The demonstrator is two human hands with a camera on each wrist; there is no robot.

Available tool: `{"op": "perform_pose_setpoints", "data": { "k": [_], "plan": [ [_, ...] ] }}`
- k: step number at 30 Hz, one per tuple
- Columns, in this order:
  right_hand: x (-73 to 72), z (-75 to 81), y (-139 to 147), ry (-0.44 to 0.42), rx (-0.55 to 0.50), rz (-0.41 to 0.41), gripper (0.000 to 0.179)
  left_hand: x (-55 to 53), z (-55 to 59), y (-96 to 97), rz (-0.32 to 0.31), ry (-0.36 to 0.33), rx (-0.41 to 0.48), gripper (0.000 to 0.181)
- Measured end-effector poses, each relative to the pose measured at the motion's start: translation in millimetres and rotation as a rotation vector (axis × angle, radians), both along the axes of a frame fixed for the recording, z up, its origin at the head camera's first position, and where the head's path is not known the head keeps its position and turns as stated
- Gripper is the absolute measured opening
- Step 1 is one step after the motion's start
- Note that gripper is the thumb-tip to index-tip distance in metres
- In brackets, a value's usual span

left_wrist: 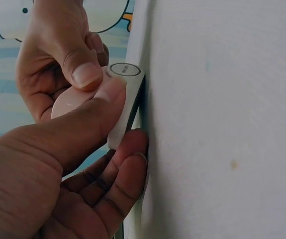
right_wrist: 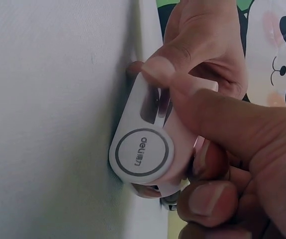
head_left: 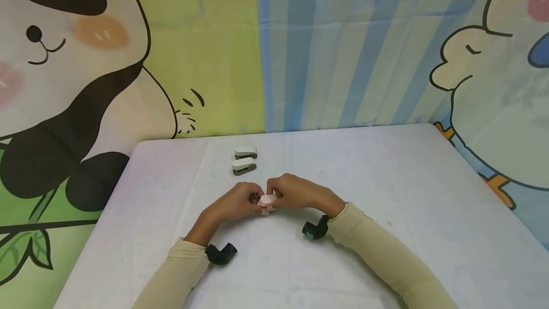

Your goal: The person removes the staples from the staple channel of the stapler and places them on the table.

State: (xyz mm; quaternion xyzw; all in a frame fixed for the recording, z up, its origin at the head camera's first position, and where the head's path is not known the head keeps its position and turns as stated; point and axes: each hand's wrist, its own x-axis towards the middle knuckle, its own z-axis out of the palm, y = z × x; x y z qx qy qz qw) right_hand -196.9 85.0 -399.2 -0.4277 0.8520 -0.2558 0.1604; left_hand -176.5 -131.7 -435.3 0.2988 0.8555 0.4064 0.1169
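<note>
A small pink mini stapler (head_left: 268, 200) is between both hands, close over the table. In the right wrist view its pale body (right_wrist: 128, 117) carries a round "deli" logo, with a metal strip showing near the thumbs. My left hand (head_left: 238, 201) grips one end, its thumb laid along the pink part and its fingers curled below. From the other side, my right hand (head_left: 296, 190) pinches the stapler with thumb and bent fingers. The thumbs cover part of the pink lever. Behind the hands lie two white-and-grey mini staplers (head_left: 244, 166), side by side.
A white cloth covers the table (head_left: 364, 166), whose far edge meets a printed curtain (head_left: 334, 51) with cartoon animals. Black curved pieces (head_left: 222, 254) stick out at both wrists, beside the beige sleeves (head_left: 386, 252).
</note>
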Motion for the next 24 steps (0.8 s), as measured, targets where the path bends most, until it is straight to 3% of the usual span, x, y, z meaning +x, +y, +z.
{"op": "perform_pose_setpoints", "data": {
  "k": [15,19,24],
  "plan": [
    [1.8,-4.5,-2,0.063,0.046,0.074,0.017,3.9,1.3,6.1,0.037,-0.016,-0.057,0.02],
    [-0.2,-6.2,3,0.038,0.003,0.095,0.016,4.9,1.9,7.4,0.048,-0.037,-0.069,0.02],
    [-4.5,-8.8,12,-0.061,-0.111,0.113,0.015,5.8,4.9,6.5,0.068,-0.067,-0.08,0.02]
  ]
}}
